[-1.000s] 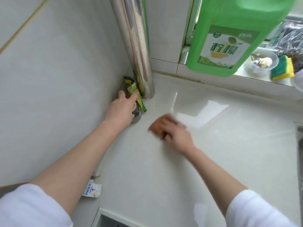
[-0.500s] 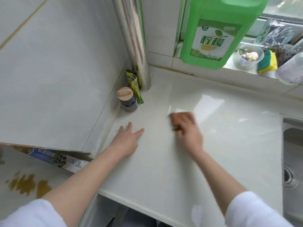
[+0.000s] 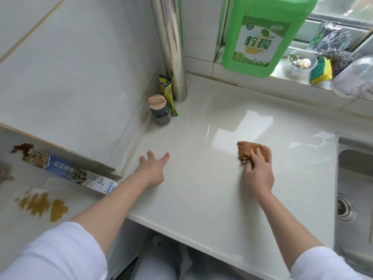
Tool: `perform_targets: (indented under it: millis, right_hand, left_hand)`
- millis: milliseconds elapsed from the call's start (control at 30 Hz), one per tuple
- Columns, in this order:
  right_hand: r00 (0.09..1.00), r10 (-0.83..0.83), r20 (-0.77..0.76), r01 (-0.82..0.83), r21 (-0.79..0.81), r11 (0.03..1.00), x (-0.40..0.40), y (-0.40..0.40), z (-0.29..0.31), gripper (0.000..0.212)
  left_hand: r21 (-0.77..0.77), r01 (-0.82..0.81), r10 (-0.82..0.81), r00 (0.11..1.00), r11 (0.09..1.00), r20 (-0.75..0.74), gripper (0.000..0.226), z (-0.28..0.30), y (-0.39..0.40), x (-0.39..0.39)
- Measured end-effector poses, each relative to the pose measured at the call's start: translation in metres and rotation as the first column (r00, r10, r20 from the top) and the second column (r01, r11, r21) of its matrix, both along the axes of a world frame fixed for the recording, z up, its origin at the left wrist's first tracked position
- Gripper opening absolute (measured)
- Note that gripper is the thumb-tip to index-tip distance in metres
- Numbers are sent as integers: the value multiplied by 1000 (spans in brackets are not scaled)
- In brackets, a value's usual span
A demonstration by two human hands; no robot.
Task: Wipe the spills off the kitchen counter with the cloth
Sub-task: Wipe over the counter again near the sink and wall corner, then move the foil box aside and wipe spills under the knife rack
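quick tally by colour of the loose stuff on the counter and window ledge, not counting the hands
Green: 1, the detergent jug
Green and yellow: 2, the sponge and the packet
Brown: 1, the cloth
Dark with tan lid: 1, the jar
Clear: 3, the bowl, the bottle and the bag
Total: 8

I have one view only, from the head. It looks steeply down on the counter (image 3: 201,188), close in, facing the far corner pipe (image 3: 171,47).
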State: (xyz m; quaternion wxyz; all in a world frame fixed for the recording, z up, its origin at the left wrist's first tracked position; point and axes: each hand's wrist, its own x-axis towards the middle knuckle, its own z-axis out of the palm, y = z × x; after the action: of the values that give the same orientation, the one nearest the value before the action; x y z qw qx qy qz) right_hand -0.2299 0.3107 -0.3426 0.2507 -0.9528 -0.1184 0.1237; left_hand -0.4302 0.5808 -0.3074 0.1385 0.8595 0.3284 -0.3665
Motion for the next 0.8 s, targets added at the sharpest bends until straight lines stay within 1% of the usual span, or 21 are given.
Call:
perform_targets:
  millis: [33, 100, 133, 167, 200, 233, 267, 300, 333, 400, 467, 533, 600, 633, 700, 800]
  right_hand:
    - [994, 102, 30, -102, 0, 995, -20, 8, -1, 46]
    - [943, 332, 24, -333, 60, 941, -67, 26, -4, 42]
    - [912, 410, -11, -407, 100, 908, -88, 35, -6, 39]
    - [894, 440, -84, -423, 163, 891, -106, 43, -1, 35]
    - [879, 432, -201, -367, 293, 883, -118, 50, 6, 30]
    - [832, 404, -379, -207, 463, 862, -131, 56, 20, 28]
    - [757, 366, -541, 15, 574, 819, -136, 59, 28, 32]
    - [684, 320, -655, 214, 600, 770, -142, 60, 38, 35]
    - [610, 283, -740, 362, 579, 731, -145, 58, 41, 34]
    - [506, 255, -824, 523, 528, 669, -161, 58, 49, 27]
    - [409, 293, -865, 624, 499, 602, -189, 67, 60, 26]
    - [332, 352, -875, 678, 481, 556, -217, 80, 75, 29]
    - [322, 441, -838, 667, 531, 523, -243, 95, 96, 36]
    - [328, 477, -815, 653, 561, 509, -255, 104, 106, 39]
    - [319, 537, -781, 636, 597, 489, -268, 118, 116, 44]
    - [340, 640, -688, 475, 714, 515, -294, 138, 138, 48]
  left_hand:
    - [0, 1, -1, 1000, 1000, -3, 77, 1, 0, 1]
    - [-17, 9, -9, 1000, 1000, -14, 77, 4, 0, 3]
    - [-42, 4, -4, 1000, 999, -11, 77, 9, 1, 5]
    - [-75, -13, 13, 1000, 997, -1, 75, 12, 2, 5]
    - [-116, -40, 43, 999, 992, 22, 72, 16, 3, 2]
    - [-154, -65, 78, 994, 986, 79, 68, 21, 6, -8]
    - [-197, -87, 117, 982, 976, 149, 64, 24, 6, -15]
    - [-235, -102, 156, 961, 967, 227, 59, 30, 5, -27]
    - [-271, -122, 202, 935, 955, 292, 53, 34, 1, -39]
    - [-357, -150, 289, 880, 922, 378, 36, 46, -13, -71]
    - [-480, -134, 366, 825, 867, 431, 23, 59, -28, -102]
    - [-561, -126, 452, 745, 818, 491, 16, 72, -40, -123]
    - [-580, -146, 517, 658, 801, 548, 19, 92, -41, -141]
    - [-572, -157, 525, 636, 805, 565, 24, 103, -37, -153]
    - [-516, -149, 482, 634, 844, 605, 35, 115, -28, -167]
    - [-443, -143, 422, 647, 885, 635, 51, 138, -11, -203]
